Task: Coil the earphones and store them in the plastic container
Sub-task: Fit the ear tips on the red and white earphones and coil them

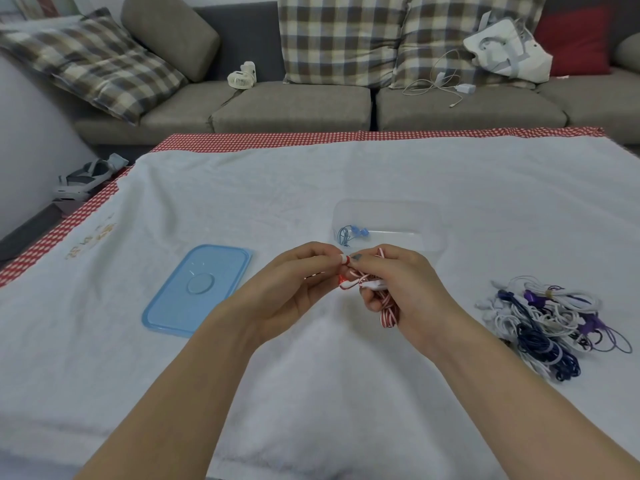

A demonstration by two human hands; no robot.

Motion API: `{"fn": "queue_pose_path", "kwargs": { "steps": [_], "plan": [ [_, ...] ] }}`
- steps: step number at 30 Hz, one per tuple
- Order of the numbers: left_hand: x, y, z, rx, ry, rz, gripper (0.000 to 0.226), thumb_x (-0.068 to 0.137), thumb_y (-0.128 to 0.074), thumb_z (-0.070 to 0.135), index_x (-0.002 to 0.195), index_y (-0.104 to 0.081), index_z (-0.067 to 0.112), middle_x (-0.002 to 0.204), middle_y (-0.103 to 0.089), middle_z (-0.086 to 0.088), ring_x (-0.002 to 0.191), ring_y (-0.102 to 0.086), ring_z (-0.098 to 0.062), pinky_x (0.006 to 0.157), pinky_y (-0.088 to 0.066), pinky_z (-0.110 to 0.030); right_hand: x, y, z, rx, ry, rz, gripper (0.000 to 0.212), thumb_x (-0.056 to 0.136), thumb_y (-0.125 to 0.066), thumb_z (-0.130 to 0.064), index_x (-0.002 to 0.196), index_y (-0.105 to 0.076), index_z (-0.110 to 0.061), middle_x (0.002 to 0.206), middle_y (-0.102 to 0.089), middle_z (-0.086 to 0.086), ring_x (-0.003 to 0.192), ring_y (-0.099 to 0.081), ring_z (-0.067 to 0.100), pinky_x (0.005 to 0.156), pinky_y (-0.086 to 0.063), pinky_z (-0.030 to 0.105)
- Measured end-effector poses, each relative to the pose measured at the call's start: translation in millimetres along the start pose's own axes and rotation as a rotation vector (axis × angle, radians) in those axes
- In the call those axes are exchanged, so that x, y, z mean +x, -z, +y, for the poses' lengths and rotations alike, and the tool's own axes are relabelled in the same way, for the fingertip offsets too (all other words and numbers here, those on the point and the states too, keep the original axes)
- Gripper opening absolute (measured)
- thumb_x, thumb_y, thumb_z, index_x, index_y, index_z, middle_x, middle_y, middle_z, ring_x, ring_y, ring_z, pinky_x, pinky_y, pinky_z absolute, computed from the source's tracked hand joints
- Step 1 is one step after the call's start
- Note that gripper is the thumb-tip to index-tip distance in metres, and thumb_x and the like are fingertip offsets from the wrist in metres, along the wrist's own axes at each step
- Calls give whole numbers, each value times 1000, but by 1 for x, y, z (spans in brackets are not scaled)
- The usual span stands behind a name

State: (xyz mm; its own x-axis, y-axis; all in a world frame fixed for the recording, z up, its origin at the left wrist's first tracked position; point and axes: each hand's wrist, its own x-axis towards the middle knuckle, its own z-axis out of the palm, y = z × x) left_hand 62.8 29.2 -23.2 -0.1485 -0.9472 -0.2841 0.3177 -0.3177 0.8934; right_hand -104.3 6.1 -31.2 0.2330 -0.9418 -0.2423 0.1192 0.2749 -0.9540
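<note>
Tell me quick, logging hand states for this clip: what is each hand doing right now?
Left hand: closed, pinching the end of the red-and-white earphones.
Right hand: closed, gripping the coiled bundle of the same earphones.

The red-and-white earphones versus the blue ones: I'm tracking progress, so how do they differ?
The red-and-white earphones are held above the cloth by the left hand and right hand; the blue earphones lie in the clear container. Red-and-white cord is striped; blue is plain. Both are bundled.
</note>
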Motion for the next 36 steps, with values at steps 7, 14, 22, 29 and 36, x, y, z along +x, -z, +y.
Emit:
{"fn": "queue_pose_path", "kwargs": {
  "steps": [7,14,22,29,36],
  "plan": [
    [1,-3,1,1,20,36,8,96,-62,2,93,-68,4,94,-74,-13,90,-73,-17,84,-59,-21,0,0,2,16,-1,-1,10,89,-68,-9,88,-65,1,74,-58,19,47,-47,16,42,-35,23],
    [1,-5,2,6,15,47,9,96,-62,2,89,-66,4,91,-73,-10,89,-72,-18,83,-59,-22,-1,0,3,-2,21,15,18,90,-67,-10,92,-64,8,74,-56,19,48,-47,16,43,-35,24],
    [0,-2,2,21,2,62,5,97,-61,4,93,-65,4,89,-72,-11,88,-71,-18,91,-60,-26,-1,-5,4,-51,64,29,19,90,-67,-13,90,-65,6,70,-64,14,45,-48,15,44,-38,24],
    [-1,-3,3,48,-28,51,11,97,-59,1,87,-64,4,86,-72,-10,87,-72,-19,81,-58,-22,-1,-6,4,-69,73,44,15,91,-66,-12,89,-67,3,72,-68,14,44,-49,13,43,-38,24],
    [-1,-4,3,26,-26,54,13,97,-59,0,85,-64,4,85,-72,-10,85,-72,-17,81,-58,-21,-2,-6,2,-43,64,41,15,91,-66,-10,90,-66,5,63,-66,8,44,-48,13,43,-38,24]
  ]
}}
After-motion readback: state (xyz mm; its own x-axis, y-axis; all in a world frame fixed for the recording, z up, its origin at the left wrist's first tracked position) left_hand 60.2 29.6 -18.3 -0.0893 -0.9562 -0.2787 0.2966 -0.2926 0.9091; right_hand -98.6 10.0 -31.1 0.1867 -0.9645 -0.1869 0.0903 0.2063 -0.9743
